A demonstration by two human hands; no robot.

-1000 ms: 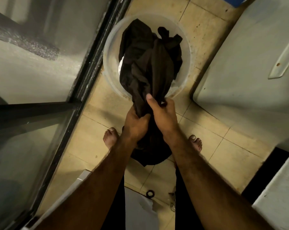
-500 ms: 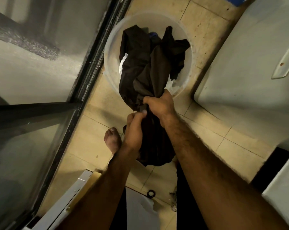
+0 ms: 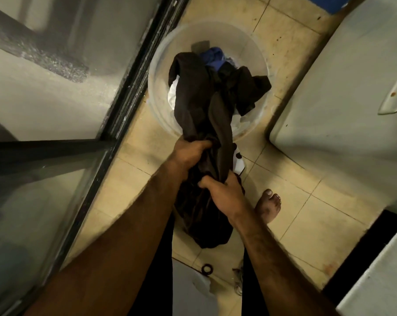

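The tiled floor [image 3: 307, 179] and the white appliance [image 3: 329, 99] on the right sit where they were a second ago. So does the round translucent tub [image 3: 245, 46] on the floor ahead of the person. What changes is how much of the tub the cloth hides.

The dark garment [image 3: 193, 92] draped over most of the tub's mouth a second ago. Now it runs out as a narrower rope, and a blue cloth [image 3: 212, 57] and a white cloth [image 3: 172, 96] show in the tub beside it. More of the garment hangs bunched below the hands, in front of the legs. This looks like a hand-over-hand haul well under way: about half the garment is out, and its far end still lies in the tub.

The hands have swapped places. The left hand [image 3: 190, 153], the lower one half a second ago, is now the forward one, just at the tub's near rim. The right hand [image 3: 227, 197] has dropped back towards the body, in the picture just left of a bare foot [image 3: 269, 207].

Both hands are clenched on the garment. The left fingers [image 3: 204, 143] curl round the rope of cloth from its left side, and the right fingers [image 3: 206, 184] wrap a fold lower down. The cloth therefore passes through both fists, running from one to the other.
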